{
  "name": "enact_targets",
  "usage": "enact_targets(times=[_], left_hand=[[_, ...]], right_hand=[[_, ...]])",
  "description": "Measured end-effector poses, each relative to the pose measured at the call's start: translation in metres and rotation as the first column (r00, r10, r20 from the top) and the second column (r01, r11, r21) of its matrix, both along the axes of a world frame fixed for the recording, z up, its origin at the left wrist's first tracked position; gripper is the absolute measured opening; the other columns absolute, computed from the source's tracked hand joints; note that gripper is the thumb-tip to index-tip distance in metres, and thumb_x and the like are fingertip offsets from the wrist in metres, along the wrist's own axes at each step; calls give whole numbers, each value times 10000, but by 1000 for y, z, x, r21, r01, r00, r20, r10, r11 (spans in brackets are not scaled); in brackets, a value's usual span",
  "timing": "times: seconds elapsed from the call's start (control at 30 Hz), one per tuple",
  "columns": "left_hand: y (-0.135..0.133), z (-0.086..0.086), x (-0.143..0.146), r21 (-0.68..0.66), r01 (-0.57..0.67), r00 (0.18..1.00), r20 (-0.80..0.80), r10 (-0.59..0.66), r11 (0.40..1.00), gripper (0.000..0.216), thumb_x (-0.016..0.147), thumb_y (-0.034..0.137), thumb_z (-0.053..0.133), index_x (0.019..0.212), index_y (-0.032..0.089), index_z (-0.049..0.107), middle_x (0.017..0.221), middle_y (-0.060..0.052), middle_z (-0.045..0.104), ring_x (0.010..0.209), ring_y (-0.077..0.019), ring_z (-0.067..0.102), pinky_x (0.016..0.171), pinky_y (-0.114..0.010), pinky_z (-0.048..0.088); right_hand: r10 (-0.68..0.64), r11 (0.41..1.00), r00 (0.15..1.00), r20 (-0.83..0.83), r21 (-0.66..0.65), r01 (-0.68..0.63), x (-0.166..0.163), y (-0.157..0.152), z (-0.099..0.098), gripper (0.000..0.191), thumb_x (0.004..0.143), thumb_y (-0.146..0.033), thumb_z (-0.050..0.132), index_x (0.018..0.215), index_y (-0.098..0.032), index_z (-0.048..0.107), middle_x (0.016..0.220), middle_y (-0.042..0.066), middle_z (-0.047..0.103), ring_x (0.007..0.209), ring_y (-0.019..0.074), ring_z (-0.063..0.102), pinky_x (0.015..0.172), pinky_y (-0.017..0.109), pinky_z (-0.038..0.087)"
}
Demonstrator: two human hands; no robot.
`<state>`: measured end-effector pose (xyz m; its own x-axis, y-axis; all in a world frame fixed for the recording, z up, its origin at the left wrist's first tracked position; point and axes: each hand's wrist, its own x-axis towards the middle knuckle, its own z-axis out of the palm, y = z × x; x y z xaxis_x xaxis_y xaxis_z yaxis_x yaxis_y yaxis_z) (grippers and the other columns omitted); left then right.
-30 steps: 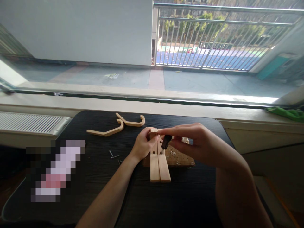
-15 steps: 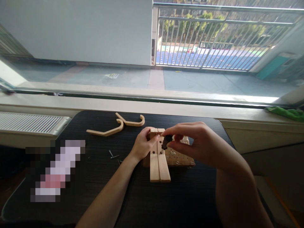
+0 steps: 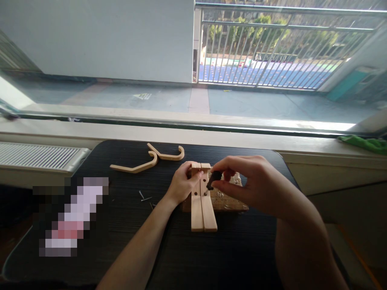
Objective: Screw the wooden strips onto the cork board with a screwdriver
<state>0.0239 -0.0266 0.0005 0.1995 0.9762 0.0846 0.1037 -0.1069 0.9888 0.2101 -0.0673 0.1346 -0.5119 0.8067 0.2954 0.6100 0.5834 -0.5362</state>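
Note:
Two pale wooden slats lie side by side on a dark table, their far ends propped on a wooden board. My left hand is closed round the far end of the slats. My right hand pinches a small black tool, whose tip points down at a hole in the right slat.
Two curved wooden pieces lie at the table's far side. Several small screws are scattered left of the slats. A blurred patch covers the left of the table. A radiator and a window sill run behind.
My right hand has turned slightly on the black tool and shifted a little to the right. The left hand and the slats have stayed put.

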Motion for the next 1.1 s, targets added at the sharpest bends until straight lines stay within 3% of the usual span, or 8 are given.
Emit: enact_targets(times=[1.1], left_hand=[[-1,3,0,-30,-3,999,39,4,1000,131,740,261,693,804,171,622,804,-30,656,763,-168,593,700,-261,489]], right_hand=[[-78,996,994,83,52,74,-5,-1,-1,240,843,-353,676,723,-195,542,590,-49,568,516,87,485,503,226,300]])
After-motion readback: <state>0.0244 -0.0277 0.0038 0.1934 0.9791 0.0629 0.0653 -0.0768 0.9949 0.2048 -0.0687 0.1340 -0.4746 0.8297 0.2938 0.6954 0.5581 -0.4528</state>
